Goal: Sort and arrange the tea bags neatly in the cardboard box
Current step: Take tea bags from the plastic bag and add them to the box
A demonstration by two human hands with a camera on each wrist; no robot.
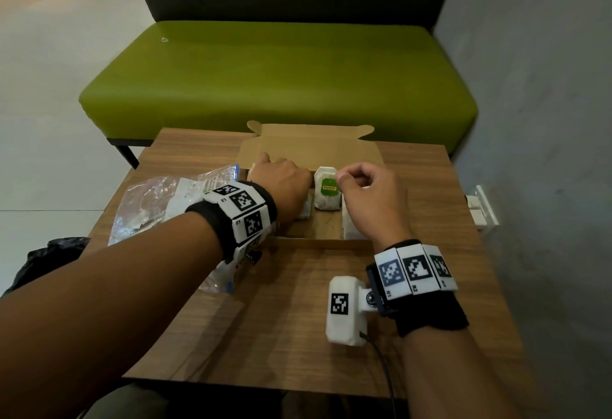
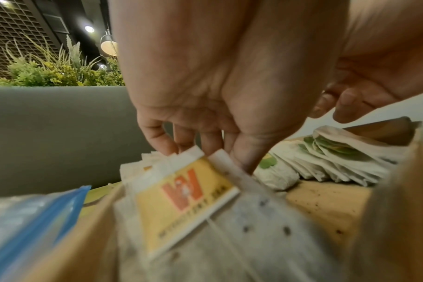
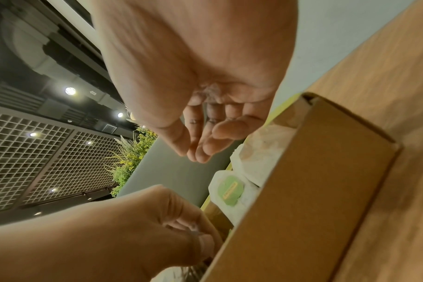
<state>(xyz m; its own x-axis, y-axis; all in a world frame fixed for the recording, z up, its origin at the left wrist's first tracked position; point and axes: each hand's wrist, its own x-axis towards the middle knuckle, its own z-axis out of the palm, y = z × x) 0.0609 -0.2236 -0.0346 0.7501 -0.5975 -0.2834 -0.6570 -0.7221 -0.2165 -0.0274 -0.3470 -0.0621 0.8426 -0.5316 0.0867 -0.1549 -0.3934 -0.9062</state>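
Observation:
An open cardboard box [image 1: 318,243] sits on the wooden table [image 1: 281,319]. My left hand [image 1: 281,180] reaches into its left side. In the left wrist view the left hand [image 2: 205,152] pinches the tops of a stack of yellow-tag tea bags [image 2: 181,200], thumb in front, fingers behind. A green-tag tea bag [image 1: 326,191] leans upright in the box's middle. A row of green-tag bags [image 2: 338,156] lies along the right side. My right hand [image 1: 344,178] hovers over that row with its fingers loosely curled, and holds nothing [image 3: 196,152].
A clear plastic zip bag [image 1: 159,200] with a blue seal lies left of the box, under my left forearm. A green bench [image 1: 265,80] stands beyond the table's far edge. A grey wall runs along the right. Bare tabletop lies in front of the box.

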